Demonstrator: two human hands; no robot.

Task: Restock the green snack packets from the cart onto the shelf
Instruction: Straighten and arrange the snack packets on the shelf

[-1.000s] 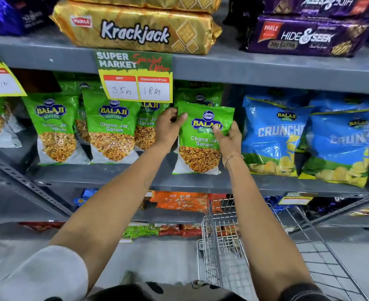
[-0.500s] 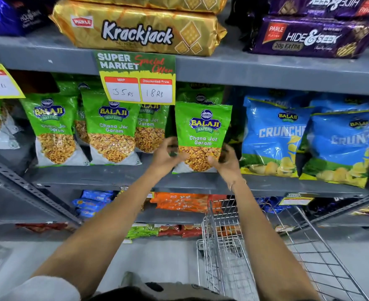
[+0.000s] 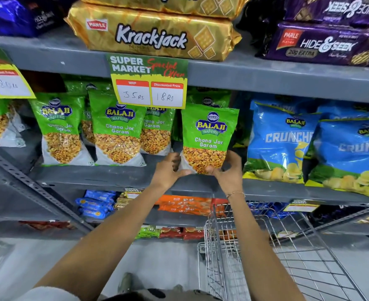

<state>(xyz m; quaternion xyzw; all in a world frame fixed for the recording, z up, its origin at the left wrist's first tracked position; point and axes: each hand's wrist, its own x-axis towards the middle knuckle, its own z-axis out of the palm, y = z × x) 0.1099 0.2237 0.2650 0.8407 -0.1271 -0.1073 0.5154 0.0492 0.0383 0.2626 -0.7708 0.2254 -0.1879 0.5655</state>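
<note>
Left of my grip, three green packets [image 3: 118, 129] are standing in a row on the grey shelf [image 3: 105, 178], with more tucked behind them, under the yellow price tag [image 3: 150, 93] hanging from the shelf above. My left hand [image 3: 168, 170] is now cupping the lower left corner of the green snack packet [image 3: 208, 137], thumb under the bottom edge, fingers curled against its side; a second ago it was up near the top corner. My right hand [image 3: 230, 170] is likewise sitting low at the lower right corner, fingers bent around it, having slid down from the packet's upper right edge. Both hands are pressing in on the packet from either side rather than lying flat. The packet is standing upright on the shelf, a little further right than before, its base at the front lip. Right of my grip, blue crisp bags [image 3: 281, 140] are leaning just beside it. Below my right wrist the wire cart [image 3: 255, 246] is sitting against the shelving.
</note>
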